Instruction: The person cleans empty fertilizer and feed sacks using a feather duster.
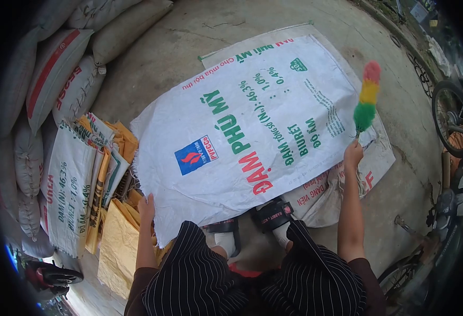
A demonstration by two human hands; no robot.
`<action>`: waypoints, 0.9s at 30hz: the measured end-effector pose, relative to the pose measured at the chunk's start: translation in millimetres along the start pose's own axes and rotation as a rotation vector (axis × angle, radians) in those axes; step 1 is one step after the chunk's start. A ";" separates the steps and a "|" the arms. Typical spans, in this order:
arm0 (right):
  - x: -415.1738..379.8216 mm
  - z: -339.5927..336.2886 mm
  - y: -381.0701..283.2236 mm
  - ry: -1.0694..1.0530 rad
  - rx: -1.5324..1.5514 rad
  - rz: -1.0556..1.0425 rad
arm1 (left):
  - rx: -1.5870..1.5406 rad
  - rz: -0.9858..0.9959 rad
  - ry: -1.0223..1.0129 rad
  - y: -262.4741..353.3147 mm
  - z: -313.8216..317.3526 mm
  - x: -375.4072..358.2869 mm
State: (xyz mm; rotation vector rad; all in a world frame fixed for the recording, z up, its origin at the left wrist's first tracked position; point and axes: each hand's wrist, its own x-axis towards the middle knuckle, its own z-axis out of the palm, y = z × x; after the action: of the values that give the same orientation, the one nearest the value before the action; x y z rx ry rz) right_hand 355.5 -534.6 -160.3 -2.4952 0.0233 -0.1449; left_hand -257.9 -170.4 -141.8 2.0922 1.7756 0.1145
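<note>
A large white woven sack [189, 116] with green and red lettering and a blue logo lies spread flat in front of my feet. My left hand [146, 206] is closed on its near left edge, where the weave is frayed. In my right hand [353, 155] is the thin handle of a fluffy duster [366, 100], coloured pink, yellow and green. The duster points up and away from me, over the sack's right side. Beneath the sack, other flattened sacks [384, 155] show at the right and at the far edge.
Folded white and yellow sacks [73, 184] stand in a pile beside my left hand. Filled sacks [57, 68] are stacked at the left. Bicycles [447, 210] stand along the right, and a motorbike wheel [57, 276] shows at lower left. The floor [215, 26] is concrete.
</note>
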 end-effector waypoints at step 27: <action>-66.2 51.1 -79.1 -0.315 -0.099 -0.430 | 0.015 -0.042 0.005 -6.5 31.5 1.0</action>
State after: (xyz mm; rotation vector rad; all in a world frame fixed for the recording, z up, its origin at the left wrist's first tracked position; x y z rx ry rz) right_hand 293.9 -437.4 -160.0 -2.5592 -0.6515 0.0762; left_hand -253.9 -176.2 -173.2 2.0654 1.8275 0.0954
